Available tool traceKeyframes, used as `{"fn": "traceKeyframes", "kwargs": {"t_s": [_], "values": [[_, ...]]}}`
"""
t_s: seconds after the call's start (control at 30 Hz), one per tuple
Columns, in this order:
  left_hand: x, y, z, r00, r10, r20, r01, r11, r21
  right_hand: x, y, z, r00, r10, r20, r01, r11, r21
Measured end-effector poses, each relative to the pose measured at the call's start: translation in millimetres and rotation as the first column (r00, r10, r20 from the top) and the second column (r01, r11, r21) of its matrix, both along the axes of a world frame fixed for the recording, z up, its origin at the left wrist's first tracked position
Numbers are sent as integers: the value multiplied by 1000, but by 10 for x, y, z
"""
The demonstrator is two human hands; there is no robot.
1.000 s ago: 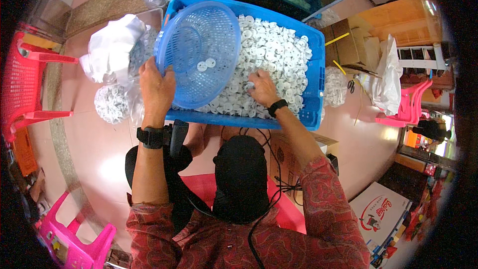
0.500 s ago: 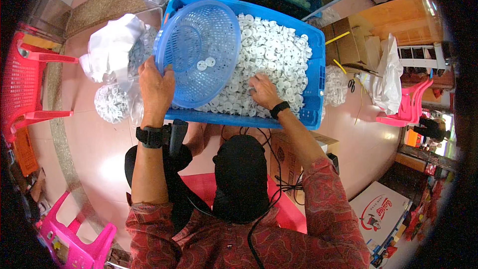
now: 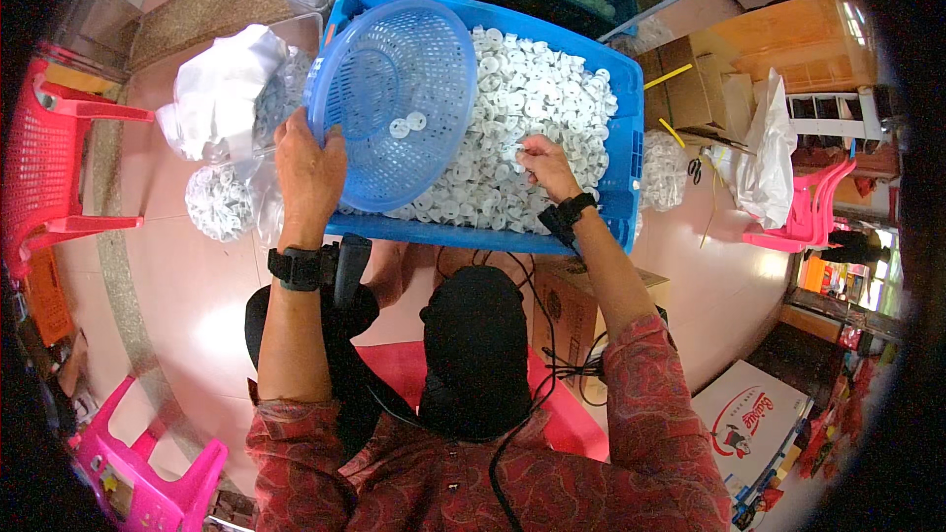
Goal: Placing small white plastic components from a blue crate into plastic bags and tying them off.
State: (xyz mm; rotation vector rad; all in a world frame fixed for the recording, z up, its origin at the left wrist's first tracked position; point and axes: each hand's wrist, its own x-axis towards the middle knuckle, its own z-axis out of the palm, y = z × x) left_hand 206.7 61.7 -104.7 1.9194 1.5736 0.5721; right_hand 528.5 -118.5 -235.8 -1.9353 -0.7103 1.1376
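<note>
A big blue tub (image 3: 627, 138) is heaped with small white round plastic pieces (image 3: 542, 79). A lighter blue round plastic basket (image 3: 394, 54) with a slotted wall leans tilted over the tub's left side, with a couple of white pieces (image 3: 407, 124) lying in it. My left hand (image 3: 311, 172) is closed on the basket's near left rim, the thumb inside. Above the heap, right of the basket, my right hand (image 3: 550, 166) is pinched at the fingertips on what looks like one small white piece; the fingers partly hide it.
White bags and clear bags of pieces (image 3: 222, 202) stand left of the tub. A cardboard box (image 3: 695, 94) and another clear bag (image 3: 663, 169) are on the right. A red chair (image 3: 69, 158) and pink stool (image 3: 158, 473) are at left; black cables (image 3: 552, 355) hang near my lap.
My right hand has drawn slightly right and lifted from the heap, its fingers now pinched together. My left hand and the basket stay where they were.
</note>
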Motion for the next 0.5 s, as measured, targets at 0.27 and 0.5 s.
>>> {"fn": "traceKeyframes", "kwargs": {"t_s": [0.27, 0.5], "values": [[-10, -3, -4, 1000, 10, 3, -10, 1000, -8, -45, 25, 184, 965, -91, -246, 88, 996, -22], [16, 3, -1, 1000, 28, 2, -28, 999, -41, -49, 80, 282, 942, -84, -324, 52, 993, -107]]}}
